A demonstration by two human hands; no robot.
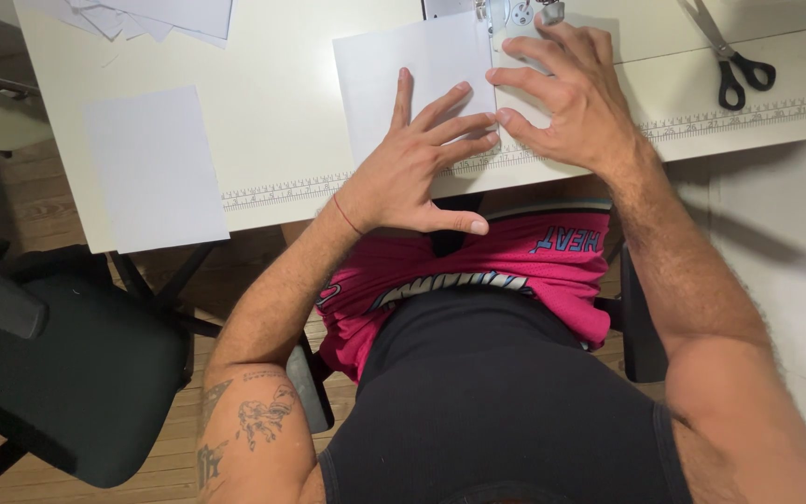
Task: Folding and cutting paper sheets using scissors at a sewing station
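White paper sheet lies flat on the pale surface, its far right corner right under the sewing machine foot at the top edge of the view. Both hands are on it. The left hand is spread wide, palm down, fingers splayed over the near half of the sheet, thumb hanging off the surface's front edge; nothing pinched there, the grip is open and just pressing flat. The right hand sits just right of the sheet's edge, fingers arched and fanned, tips bearing down beside the machine foot; again an open grip, pressing, holding nothing. The fingertips of the two hands almost meet at the sheet's right edge.

Left of that sheet, well apart, a second blank sheet lies alone, its near end overhanging the surface. Beyond it, at the far left corner, a loose pile of papers. Far to the right of the sheet, black-handled scissors rest closed. A printed ruler strip runs along the surface's front edge. Below the surface, left of the sheet, a dark chair.
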